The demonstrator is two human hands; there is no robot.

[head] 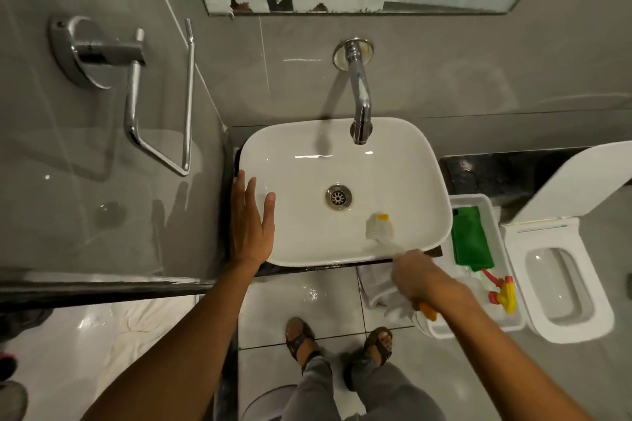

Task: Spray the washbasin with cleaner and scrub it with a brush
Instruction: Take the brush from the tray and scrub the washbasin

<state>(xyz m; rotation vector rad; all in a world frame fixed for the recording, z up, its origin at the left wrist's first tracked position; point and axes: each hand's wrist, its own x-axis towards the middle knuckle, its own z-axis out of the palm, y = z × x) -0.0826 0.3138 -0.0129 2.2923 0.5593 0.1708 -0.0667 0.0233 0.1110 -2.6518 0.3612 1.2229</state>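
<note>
Head view looks straight down into the white washbasin (345,161), which sits on a dark tabletop (496,171) against the grey tiled wall, hard into the tabletop's left corner. The brush (380,225), white bristles with a yellow tip, rests on the basin floor near its front right corner, just beside the drain (338,196). Its pale handle runs back over the front rim into the right hand (419,278), which is closed round the handle together with what looks like a white cloth; an orange handle end shows below the fist. The left hand (251,219) lies flat and spread on the basin's left rim, fingers splayed, bracing. The chrome tap (360,102) hangs over the back edge, no water running. Off the tabletop's right end a white tray (478,325) holds a green cloth (472,239) and the spray bottle (502,290) lying down.

I would say the scrubbing is under way. The risks: the glazed surface is slick, so a hard push could skid the bristles and flick cleaner up. The floor tiles (307,294) glisten underfoot, so a lean could cost footing.
</note>
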